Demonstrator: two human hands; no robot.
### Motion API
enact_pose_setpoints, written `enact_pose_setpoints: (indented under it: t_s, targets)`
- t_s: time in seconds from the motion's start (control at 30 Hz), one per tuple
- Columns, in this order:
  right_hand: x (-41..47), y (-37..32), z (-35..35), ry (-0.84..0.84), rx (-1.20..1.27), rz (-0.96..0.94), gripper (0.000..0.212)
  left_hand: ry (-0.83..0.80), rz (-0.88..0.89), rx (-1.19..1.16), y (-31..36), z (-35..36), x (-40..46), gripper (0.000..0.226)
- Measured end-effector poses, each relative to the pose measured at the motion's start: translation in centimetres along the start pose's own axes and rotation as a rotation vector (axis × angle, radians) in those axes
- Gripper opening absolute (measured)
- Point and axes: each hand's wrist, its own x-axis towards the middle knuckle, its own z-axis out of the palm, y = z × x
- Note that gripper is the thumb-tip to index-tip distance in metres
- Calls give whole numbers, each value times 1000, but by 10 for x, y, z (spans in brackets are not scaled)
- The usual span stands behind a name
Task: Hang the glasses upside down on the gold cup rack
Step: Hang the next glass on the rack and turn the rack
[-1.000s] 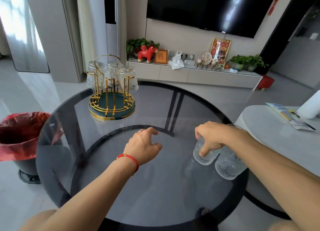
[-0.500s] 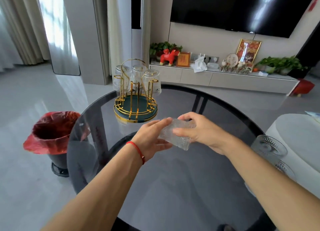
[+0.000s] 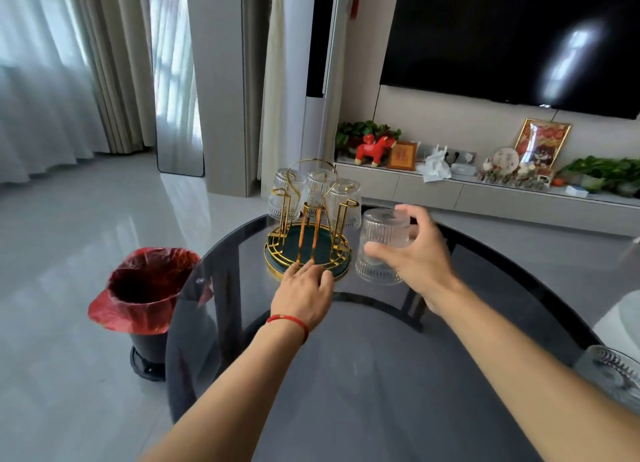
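At the centre of the frame the right hand (image 3: 417, 257) holds a ribbed clear glass (image 3: 381, 250) upside down, fingers clamped around it, just right of the gold wire cup rack (image 3: 308, 233). The left hand (image 3: 303, 293), fingers loosely apart, touches the rack's base. Next, I judge, the glass must go over a free front peg.

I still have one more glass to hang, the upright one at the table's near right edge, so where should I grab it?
Take the upright glass around its ribbed side wall, coming from the right with the right hand. Its mouth faces up, so a side grip lets the wrist turn it over for the gold cup rack.
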Motion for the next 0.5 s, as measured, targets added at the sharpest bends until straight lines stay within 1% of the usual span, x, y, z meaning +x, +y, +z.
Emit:
enact_pose_setpoints:
  t_s: [0.03,0.1,0.17,0.23,0.3,0.5]
  targets:
    - [8,-4,-3,33,24,-11,93,-40,2,100,-8,5,2,44]
    - [29,-13,-5,94,75,-37,100,-112,-5,204,-20,12,8,57]
    - [50,-22,-4,151,134,-47,95,-153,15,266,-25,15,12,65]
    - [66,-27,2,192,153,-40,90,-165,12,258,-27,17,14,68]
    - [77,-30,11,206,145,-31,90,-174,-6,224,-27,16,16,70]
    - [90,-26,36,165,76,-47,89,-191,-39,166,-31,14,21,73]
